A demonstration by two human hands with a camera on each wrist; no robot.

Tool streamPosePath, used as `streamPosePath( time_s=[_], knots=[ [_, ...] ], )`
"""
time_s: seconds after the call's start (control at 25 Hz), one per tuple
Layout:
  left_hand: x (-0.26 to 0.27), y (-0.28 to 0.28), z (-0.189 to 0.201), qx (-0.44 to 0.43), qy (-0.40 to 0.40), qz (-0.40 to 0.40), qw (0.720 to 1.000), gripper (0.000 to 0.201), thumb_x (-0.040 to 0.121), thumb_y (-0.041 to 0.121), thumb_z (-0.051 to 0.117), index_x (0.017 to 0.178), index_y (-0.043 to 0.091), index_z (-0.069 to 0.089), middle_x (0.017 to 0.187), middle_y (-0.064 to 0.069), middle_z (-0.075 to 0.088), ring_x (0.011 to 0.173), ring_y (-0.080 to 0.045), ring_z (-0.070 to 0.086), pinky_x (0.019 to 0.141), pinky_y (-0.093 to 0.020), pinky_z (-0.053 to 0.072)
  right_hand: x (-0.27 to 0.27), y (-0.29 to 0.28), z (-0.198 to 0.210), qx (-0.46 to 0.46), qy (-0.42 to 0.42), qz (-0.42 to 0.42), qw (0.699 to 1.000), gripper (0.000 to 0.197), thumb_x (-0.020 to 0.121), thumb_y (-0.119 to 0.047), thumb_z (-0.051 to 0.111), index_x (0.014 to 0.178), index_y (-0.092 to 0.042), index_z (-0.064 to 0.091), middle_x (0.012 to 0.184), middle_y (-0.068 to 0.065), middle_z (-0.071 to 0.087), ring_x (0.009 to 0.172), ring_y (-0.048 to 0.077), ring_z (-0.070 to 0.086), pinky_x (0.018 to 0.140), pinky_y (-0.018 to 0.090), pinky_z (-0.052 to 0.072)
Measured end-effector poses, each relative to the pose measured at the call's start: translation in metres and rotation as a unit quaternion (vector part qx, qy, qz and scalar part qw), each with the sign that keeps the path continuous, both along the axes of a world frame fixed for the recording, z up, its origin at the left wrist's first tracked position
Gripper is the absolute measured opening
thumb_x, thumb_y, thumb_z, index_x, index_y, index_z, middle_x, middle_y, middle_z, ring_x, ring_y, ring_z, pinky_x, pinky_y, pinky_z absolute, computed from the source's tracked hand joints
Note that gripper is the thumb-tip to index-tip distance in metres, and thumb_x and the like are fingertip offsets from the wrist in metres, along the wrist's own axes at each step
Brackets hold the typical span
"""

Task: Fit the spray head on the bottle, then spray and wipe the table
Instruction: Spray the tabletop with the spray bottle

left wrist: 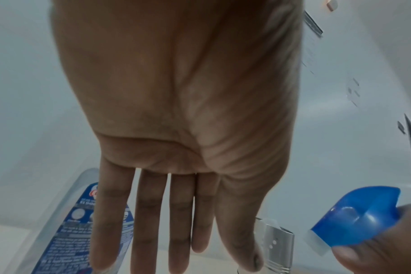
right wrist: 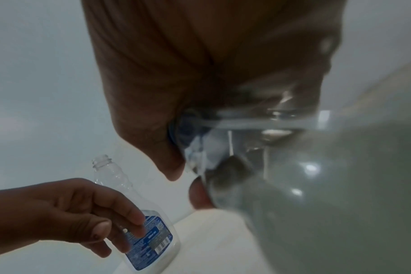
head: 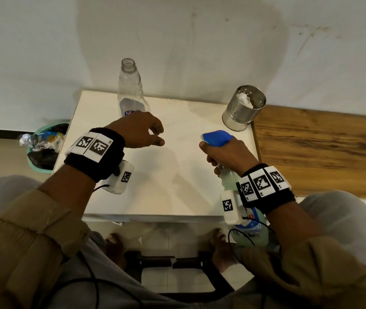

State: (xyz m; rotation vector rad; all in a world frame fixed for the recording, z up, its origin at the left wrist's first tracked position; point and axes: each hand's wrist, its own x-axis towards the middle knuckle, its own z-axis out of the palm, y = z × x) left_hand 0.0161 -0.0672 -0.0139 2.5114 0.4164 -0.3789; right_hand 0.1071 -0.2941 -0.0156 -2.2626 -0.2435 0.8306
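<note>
My right hand [head: 226, 155] grips the neck of a spray bottle [head: 228, 177] of pale green liquid, tilted over the front right of the white table [head: 173, 186]. A blue spray head [head: 216, 137] sits on that bottle, nozzle pointing left; it also shows in the left wrist view [left wrist: 357, 216]. My left hand [head: 158, 136] hovers over the table's back left with relaxed fingers [left wrist: 176, 222], holding nothing. Just behind it an empty clear bottle [head: 130, 90] with a blue label stands upright, its neck uncapped [right wrist: 103, 161].
A perforated metal cup [head: 244, 108] with white crumpled paper or cloth [head: 245, 99] inside stands at the table's back right corner. A green bin [head: 43, 148] with rubbish is on the floor at left. A wooden bench [head: 322, 152] adjoins on the right; a wall is close behind.
</note>
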Motion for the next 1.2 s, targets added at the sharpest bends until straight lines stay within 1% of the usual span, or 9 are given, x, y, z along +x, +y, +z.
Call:
streamPosePath(
  time_s=[0.12, 0.24, 0.32, 0.48, 0.64, 0.84, 0.96, 1.12, 1.2],
  knots=[
    [-0.001, 0.0, -0.001, 0.003, 0.006, -0.003, 1.0, 0.047, 0.084, 0.04, 0.067, 0.124, 0.017, 0.06, 0.123, 0.003, 0.064, 0.097, -0.009, 0.055, 0.085, -0.024, 0.042, 0.0, -0.002, -0.001, -0.033, -0.007, 0.003, 0.999, 0.036, 0.085, -0.046, 0.063, 0.079, -0.011, 0.056, 0.067, 0.005, 0.06, 0.047, 0.017, 0.056, 0.042, 0.018, 0.045],
    [-0.001, -0.001, -0.001, 0.003, 0.016, -0.008, 1.0, 0.048, 0.085, 0.04, 0.066, 0.126, 0.017, 0.059, 0.124, 0.002, 0.064, 0.097, -0.01, 0.055, 0.085, -0.024, 0.042, 0.0, -0.006, -0.001, -0.035, -0.003, -0.001, 0.999, 0.038, 0.086, -0.045, 0.064, 0.085, -0.008, 0.06, 0.068, 0.005, 0.063, 0.046, 0.015, 0.056, 0.04, 0.016, 0.044],
    [-0.001, -0.002, -0.002, 0.007, 0.021, -0.011, 1.0, 0.049, 0.085, 0.041, 0.065, 0.127, 0.017, 0.058, 0.125, 0.002, 0.063, 0.098, -0.01, 0.054, 0.086, -0.024, 0.041, 0.0, -0.009, -0.002, -0.025, -0.002, -0.006, 1.0, 0.039, 0.086, -0.045, 0.064, 0.092, -0.006, 0.063, 0.072, 0.004, 0.066, 0.047, 0.015, 0.057, 0.042, 0.018, 0.045],
    [-0.001, -0.001, -0.003, 0.015, 0.03, -0.013, 0.999, 0.05, 0.085, 0.042, 0.065, 0.127, 0.016, 0.058, 0.125, 0.001, 0.063, 0.098, -0.01, 0.053, 0.089, -0.025, 0.042, -0.002, -0.011, -0.002, -0.044, 0.009, -0.01, 0.999, 0.039, 0.085, -0.047, 0.065, 0.087, -0.008, 0.059, 0.071, 0.004, 0.063, 0.049, 0.018, 0.058, 0.046, 0.02, 0.046],
    [-0.001, -0.001, -0.004, 0.015, 0.033, -0.011, 0.999, 0.05, 0.085, 0.043, 0.065, 0.126, 0.016, 0.058, 0.125, 0.001, 0.063, 0.103, -0.014, 0.057, 0.088, -0.024, 0.042, 0.0, -0.013, -0.003, -0.019, -0.001, -0.024, 1.0, 0.043, 0.084, -0.045, 0.066, 0.1, -0.005, 0.062, 0.077, 0.004, 0.069, 0.049, 0.017, 0.059, 0.047, 0.021, 0.048],
    [-0.001, 0.001, -0.004, 0.023, 0.043, -0.008, 0.999, 0.051, 0.085, 0.045, 0.064, 0.126, 0.016, 0.058, 0.125, 0.001, 0.062, 0.109, -0.017, 0.058, 0.093, -0.027, 0.043, -0.001, -0.013, -0.004, -0.034, 0.006, -0.019, 0.999, 0.04, 0.083, -0.047, 0.067, 0.092, -0.008, 0.059, 0.072, 0.005, 0.064, 0.051, 0.018, 0.06, 0.051, 0.024, 0.05],
    [-0.001, 0.003, -0.005, 0.028, 0.05, -0.007, 0.998, 0.052, 0.084, 0.045, 0.065, 0.126, 0.016, 0.058, 0.125, 0.0, 0.063, 0.111, -0.018, 0.058, 0.096, -0.03, 0.044, 0.003, -0.014, -0.005, -0.034, -0.013, -0.006, 0.999, 0.042, 0.084, -0.046, 0.066, 0.098, -0.007, 0.063, 0.077, 0.002, 0.068, 0.048, 0.016, 0.059, 0.045, 0.019, 0.045],
    [-0.001, 0.003, -0.005, 0.034, 0.057, -0.006, 0.998, 0.053, 0.084, 0.046, 0.065, 0.126, 0.015, 0.058, 0.125, -0.001, 0.064, 0.113, -0.019, 0.058, 0.097, -0.029, 0.043, 0.005, -0.015, -0.007, -0.029, -0.014, 0.02, 0.999, 0.039, 0.081, -0.044, 0.071, 0.095, -0.011, 0.056, 0.075, 0.006, 0.062, 0.05, 0.017, 0.061, 0.051, 0.02, 0.046],
    [-0.002, 0.002, -0.005, 0.034, 0.06, -0.004, 0.998, 0.054, 0.083, 0.046, 0.065, 0.127, 0.015, 0.058, 0.125, -0.001, 0.063, 0.114, -0.02, 0.057, 0.097, -0.029, 0.042, 0.006, -0.016, -0.009, -0.02, -0.009, 0.006, 1.0, 0.044, 0.079, -0.047, 0.073, 0.098, -0.011, 0.055, 0.076, 0.007, 0.061, 0.048, 0.016, 0.061, 0.049, 0.02, 0.047]
  ],
)
